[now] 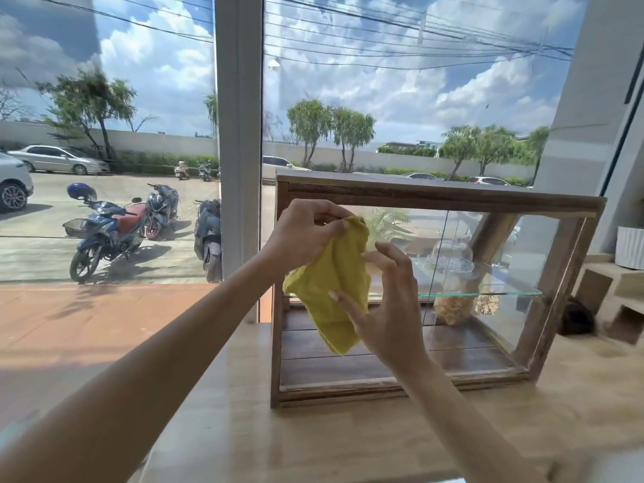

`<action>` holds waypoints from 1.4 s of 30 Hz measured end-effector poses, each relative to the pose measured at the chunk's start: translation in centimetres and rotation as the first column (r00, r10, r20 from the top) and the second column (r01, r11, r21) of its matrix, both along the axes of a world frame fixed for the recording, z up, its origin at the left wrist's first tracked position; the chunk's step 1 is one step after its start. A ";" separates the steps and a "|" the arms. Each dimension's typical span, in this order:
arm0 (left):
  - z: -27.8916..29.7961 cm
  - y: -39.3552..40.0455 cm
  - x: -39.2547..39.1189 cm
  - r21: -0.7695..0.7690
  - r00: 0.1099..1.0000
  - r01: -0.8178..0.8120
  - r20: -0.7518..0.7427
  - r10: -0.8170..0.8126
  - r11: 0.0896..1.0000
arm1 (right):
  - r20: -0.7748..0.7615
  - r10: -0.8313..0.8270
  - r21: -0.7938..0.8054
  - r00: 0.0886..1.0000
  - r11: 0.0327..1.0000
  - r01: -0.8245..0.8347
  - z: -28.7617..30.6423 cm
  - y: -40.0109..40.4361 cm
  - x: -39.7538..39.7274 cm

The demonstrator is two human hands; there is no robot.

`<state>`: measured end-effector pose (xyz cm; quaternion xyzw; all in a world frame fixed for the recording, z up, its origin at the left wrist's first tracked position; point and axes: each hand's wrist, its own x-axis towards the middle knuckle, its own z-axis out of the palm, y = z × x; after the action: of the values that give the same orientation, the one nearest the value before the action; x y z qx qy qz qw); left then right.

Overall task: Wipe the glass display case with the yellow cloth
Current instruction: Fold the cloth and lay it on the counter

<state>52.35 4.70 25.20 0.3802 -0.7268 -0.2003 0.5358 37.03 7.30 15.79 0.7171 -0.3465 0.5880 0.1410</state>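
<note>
Two bare forearms reach over one pale wooden counter [348, 444]. Left hand [306, 235] pinches the top edge of one yellow cloth [331, 277], soft and crumpled; right hand [386, 301] pinches its right side, other fingers spread. Cloth hangs before one wood-framed glass display case [488, 308] holding one glass shelf [505, 293].

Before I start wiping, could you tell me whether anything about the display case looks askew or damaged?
Nothing stands out: the glass display case sits flat on the wooden counter, panes unbroken, its glass shelf level.
</note>
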 end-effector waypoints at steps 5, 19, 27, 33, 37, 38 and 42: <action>0.2 0.0 -1.4 0.072 0.982 0.170 0.073 -0.175 0.983 | 0.289 0.097 0.281 0.953 0.942 -0.181 1.0 0.4 -2.3; -2.8 -2.8 -12.2 0.183 0.960 0.249 0.083 -0.268 0.951 | 0.524 0.175 0.529 0.834 0.700 -0.480 2.3 -1.7 -13.9; -8.6 -5.2 -21.1 0.201 0.922 0.045 0.368 -0.118 0.979 | 0.534 0.147 0.538 0.832 0.700 -0.469 1.1 -4.3 -25.4; -10.8 -6.5 -29.5 0.246 0.942 -0.032 0.333 -0.053 0.969 | 0.405 0.040 0.615 0.914 0.727 -0.305 -0.8 -6.6 -36.6; -12.4 -7.3 -34.9 0.257 0.942 -0.067 0.334 -0.023 0.964 | 0.316 -0.006 0.615 0.949 0.763 -0.200 -3.6 -7.4 -43.2; -12.8 -7.3 -36.0 0.272 0.950 -0.059 0.311 -0.030 0.960 | 0.319 -0.005 0.616 0.948 0.761 -0.203 -4.2 -7.3 -44.4; -15.4 -7.3 -41.1 0.443 0.989 0.149 -0.076 -0.129 0.884 | 0.364 0.004 0.637 0.932 0.729 -0.252 -5.9 -7.4 -49.4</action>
<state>11.22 -2.57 9.76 0.4354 -0.6748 -0.4080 0.4342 -12.40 -0.11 9.84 0.6297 -0.5034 0.5447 -0.2309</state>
